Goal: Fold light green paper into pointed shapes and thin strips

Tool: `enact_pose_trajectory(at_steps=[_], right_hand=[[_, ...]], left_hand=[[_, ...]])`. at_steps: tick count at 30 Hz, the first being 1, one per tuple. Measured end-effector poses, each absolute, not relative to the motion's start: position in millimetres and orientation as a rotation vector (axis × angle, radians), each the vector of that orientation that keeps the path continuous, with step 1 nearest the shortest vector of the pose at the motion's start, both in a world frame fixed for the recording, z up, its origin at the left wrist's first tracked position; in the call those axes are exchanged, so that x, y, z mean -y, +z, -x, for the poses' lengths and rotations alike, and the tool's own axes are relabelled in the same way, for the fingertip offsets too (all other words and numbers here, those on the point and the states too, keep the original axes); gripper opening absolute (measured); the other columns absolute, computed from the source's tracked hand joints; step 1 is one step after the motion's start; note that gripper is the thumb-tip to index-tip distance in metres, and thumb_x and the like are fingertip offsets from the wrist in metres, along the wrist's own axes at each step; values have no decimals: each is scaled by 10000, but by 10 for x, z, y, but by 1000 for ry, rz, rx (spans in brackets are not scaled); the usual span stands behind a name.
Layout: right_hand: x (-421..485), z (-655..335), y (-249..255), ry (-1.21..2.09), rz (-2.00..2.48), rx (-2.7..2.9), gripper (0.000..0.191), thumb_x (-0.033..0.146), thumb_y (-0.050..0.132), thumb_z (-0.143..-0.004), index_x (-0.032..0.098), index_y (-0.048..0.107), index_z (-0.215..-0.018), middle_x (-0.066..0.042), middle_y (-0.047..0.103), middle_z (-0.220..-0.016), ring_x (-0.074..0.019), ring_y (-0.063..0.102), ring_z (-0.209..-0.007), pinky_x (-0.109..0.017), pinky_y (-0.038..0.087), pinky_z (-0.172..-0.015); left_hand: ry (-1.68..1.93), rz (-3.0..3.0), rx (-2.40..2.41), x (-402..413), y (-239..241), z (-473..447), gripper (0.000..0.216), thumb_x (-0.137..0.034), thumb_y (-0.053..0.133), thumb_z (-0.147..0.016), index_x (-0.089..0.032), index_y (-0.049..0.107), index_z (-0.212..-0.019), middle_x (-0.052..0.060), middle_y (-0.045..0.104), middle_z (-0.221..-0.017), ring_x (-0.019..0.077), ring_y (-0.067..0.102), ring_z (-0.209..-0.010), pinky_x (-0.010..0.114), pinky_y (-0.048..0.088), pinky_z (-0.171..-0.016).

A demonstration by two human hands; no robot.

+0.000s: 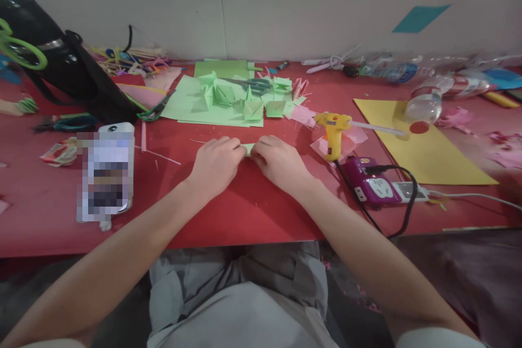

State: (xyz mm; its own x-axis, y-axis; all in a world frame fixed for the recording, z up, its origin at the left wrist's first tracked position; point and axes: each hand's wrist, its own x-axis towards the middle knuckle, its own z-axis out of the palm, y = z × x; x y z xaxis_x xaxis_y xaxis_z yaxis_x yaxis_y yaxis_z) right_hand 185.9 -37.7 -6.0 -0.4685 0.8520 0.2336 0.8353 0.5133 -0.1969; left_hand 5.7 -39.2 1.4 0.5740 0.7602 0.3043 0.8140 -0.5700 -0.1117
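Note:
Between my two hands is a small piece of light green paper (pixel 248 149), mostly covered by my fingers. My left hand (pixel 218 163) grips its left end, fingers closed. My right hand (pixel 281 166) pinches the right end with thumb and fingers. Both hands rest low over the red table (pixel 244 206). Just beyond them lie several folded green paper pieces (pixel 253 110) on flat light green sheets (pixel 183 100). Dark-handled scissors (pixel 256 85) lie among the folded pieces.
To the right are a yellow glue gun (pixel 334 136), a purple power adapter (pixel 372 182) with cables, yellow paper (pixel 444 147) and a plastic bottle (pixel 424 100). On the left a phone (pixel 106 174) stands propped near a black bag-like case (pixel 77 65). A wall (pixel 285 11) closes the back.

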Motion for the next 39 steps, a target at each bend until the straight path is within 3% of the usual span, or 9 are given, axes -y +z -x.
enact_pose_trajectory(at_steps=[14, 27, 39], right_hand=[[380, -1877, -49, 174, 1377, 2432, 160, 146, 506, -921, 170, 662, -906, -69, 642, -931, -193, 526, -879, -298, 332, -669], [388, -1869, -41, 195, 1396, 2452, 204, 115, 494, -913, 166, 691, -903, -66, 657, -925, -191, 542, -877, -297, 345, -670], [389, -1857, -30, 192, 1435, 2468, 205, 133, 505, -924, 164, 703, -885, -69, 656, -911, -193, 550, -884, -303, 346, -665]], left_hand=[[-332, 2637, 1352, 389, 42, -66, 255, -219, 489, -958, -169, 681, -798, 52, 648, -776, 206, 573, -764, 327, 402, -636], [-338, 2631, 1322, 393, 29, -73, 250, -181, 492, -934, -168, 666, -756, 53, 643, -748, 207, 567, -747, 334, 393, -637], [-360, 2625, 1272, 398, -2, -59, 259, -132, 461, -925, -169, 687, -803, 68, 643, -869, 209, 558, -828, 336, 382, -685]])
